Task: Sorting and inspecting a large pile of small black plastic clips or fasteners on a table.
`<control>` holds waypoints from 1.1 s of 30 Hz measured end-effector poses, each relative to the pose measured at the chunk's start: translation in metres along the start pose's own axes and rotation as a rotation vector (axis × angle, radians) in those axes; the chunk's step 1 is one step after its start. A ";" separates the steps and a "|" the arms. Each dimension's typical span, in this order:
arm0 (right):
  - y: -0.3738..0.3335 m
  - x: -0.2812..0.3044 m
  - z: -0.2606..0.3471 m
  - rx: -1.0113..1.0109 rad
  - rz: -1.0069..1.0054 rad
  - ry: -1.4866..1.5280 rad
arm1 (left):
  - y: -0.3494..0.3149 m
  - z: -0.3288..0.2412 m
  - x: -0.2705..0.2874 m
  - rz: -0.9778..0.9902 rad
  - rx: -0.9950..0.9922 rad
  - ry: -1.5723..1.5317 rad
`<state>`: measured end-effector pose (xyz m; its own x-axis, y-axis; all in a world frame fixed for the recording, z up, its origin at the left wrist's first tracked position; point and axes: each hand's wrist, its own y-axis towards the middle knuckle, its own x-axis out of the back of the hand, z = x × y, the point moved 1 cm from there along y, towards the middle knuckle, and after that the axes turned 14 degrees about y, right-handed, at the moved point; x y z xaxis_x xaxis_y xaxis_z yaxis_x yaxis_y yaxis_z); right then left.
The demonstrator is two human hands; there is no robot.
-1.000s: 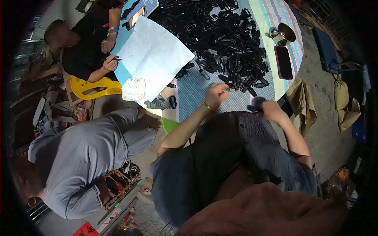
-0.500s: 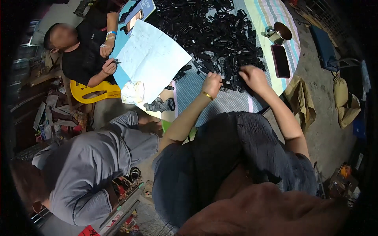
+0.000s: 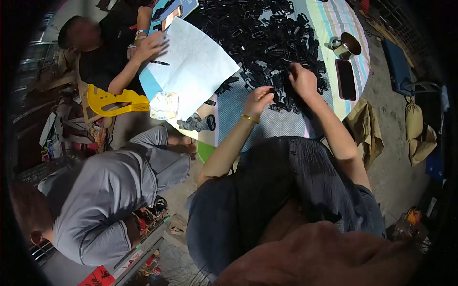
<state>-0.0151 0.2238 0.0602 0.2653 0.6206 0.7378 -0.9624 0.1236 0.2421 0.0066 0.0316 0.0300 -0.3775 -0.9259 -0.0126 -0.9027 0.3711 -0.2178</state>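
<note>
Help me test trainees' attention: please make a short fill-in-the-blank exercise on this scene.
The hand beside the gold bracelet is the wearer's ____ one.
The heaped parts are coloured ____.
The mug stands beside a dark-screened ____.
The pen lies on a sheet coloured ____.

Missing words: left; black; phone; white.

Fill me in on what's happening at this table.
Someone is handling small black parts with bare hands. The left hand seems to pinch a black part in front of the pile, while the right hand reaches into the pile's near side; whether it grips anything is unclear. To the left, a co-worker's hand is raised, blurred, near the paper, with a pen lying by its edge. A cup and a phone are to the right.
</note>
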 end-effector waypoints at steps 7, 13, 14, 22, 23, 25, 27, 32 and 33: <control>-0.036 0.031 0.047 0.224 0.148 0.543 | -0.003 -0.012 -0.009 -0.047 -0.015 -0.031; -0.049 0.038 0.048 0.269 0.098 0.481 | -0.009 -0.023 -0.014 -0.007 -0.003 0.046; -0.050 0.039 0.048 0.254 0.061 0.519 | -0.014 -0.032 -0.017 -0.024 0.041 -0.050; -0.055 0.041 0.050 0.317 0.045 0.496 | -0.013 -0.035 -0.015 0.035 0.099 -0.038; -0.055 0.040 0.051 0.340 0.045 0.465 | -0.014 -0.037 -0.014 0.044 0.100 0.008; -0.056 0.041 0.053 0.365 0.047 0.438 | -0.016 -0.037 -0.016 0.038 0.094 -0.038; -0.057 0.042 0.059 0.404 0.068 0.323 | -0.016 -0.032 -0.019 0.026 0.084 -0.081; -0.061 0.034 0.059 0.315 0.036 0.420 | -0.014 -0.025 -0.025 -0.052 0.094 -0.134; -0.062 0.032 0.059 0.165 0.031 0.552 | -0.014 -0.024 -0.024 -0.058 0.074 -0.241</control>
<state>0.0560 0.1904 0.1057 0.1243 0.9395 0.3191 -0.9357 0.0040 0.3529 0.0233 0.0499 0.0566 -0.2580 -0.9389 -0.2280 -0.9005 0.3192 -0.2952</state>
